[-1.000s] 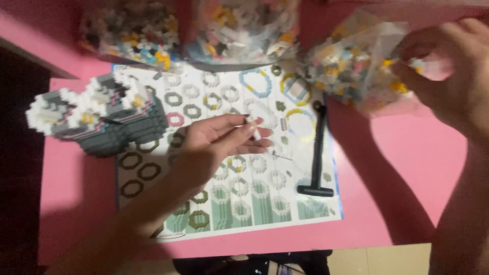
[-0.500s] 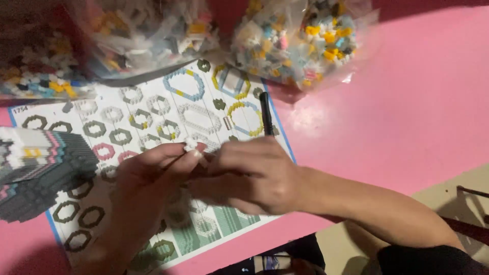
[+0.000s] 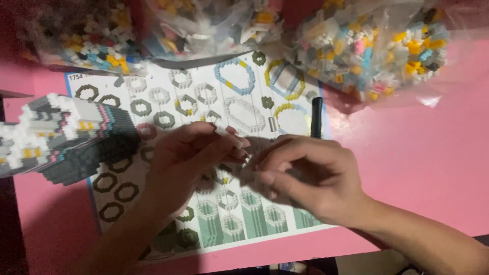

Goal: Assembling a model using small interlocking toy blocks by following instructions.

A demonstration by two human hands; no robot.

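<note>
A pink tabletop [image 3: 417,168] carries a printed instruction sheet [image 3: 214,102] and a grey block model [image 3: 66,137]. Above the sheet, the left hand [image 3: 188,158] pinches a small white brick [image 3: 222,131]; the right hand [image 3: 305,178] is curled, fingertips meeting it.

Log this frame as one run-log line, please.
left hand: pinching small white brick | right hand: fingertips meeting the left's | under hands: instruction sheet | left: half-built block model | rear: bags of bricks

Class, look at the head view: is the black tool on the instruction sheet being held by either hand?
No. The black tool lies on the instruction sheet above the right hand, and the left hand pinches a small white brick.
</note>
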